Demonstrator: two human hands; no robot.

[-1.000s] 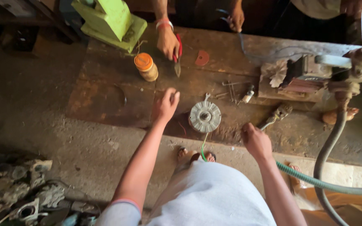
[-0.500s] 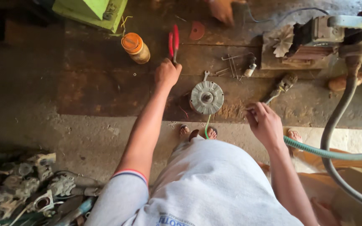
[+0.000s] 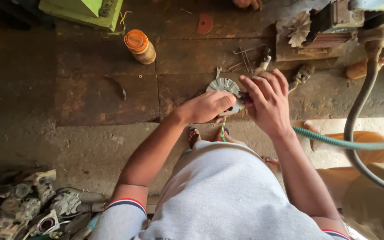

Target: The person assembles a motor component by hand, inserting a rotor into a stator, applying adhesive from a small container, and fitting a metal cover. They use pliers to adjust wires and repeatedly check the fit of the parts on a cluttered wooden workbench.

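Observation:
A round grey metal disc with a toothed rim (image 3: 222, 84) lies on the worn wooden bench (image 3: 90, 98), a green wire trailing from it toward me. Both hands meet at its near right edge. My left hand (image 3: 207, 106) is closed around a dark tool with a red handle (image 3: 245, 98), which looks like pliers. My right hand (image 3: 267, 100) pinches the same tool from the other side, with its fingers fanned over the disc's edge. How the tool touches the disc is hidden by my fingers.
An orange-lidded jar (image 3: 139, 45) and a green machine base (image 3: 83, 10) stand at the back left. A motor with a fan (image 3: 330, 24) and grey hose (image 3: 356, 120) sit right. Another person's hand (image 3: 246, 3) shows at the top. Metal scrap (image 3: 32, 206) lies on the floor.
My left hand reached to the red-handled pliers at the back of the bench, then drew back with them to the disc. My right hand moved in from the right to meet it.

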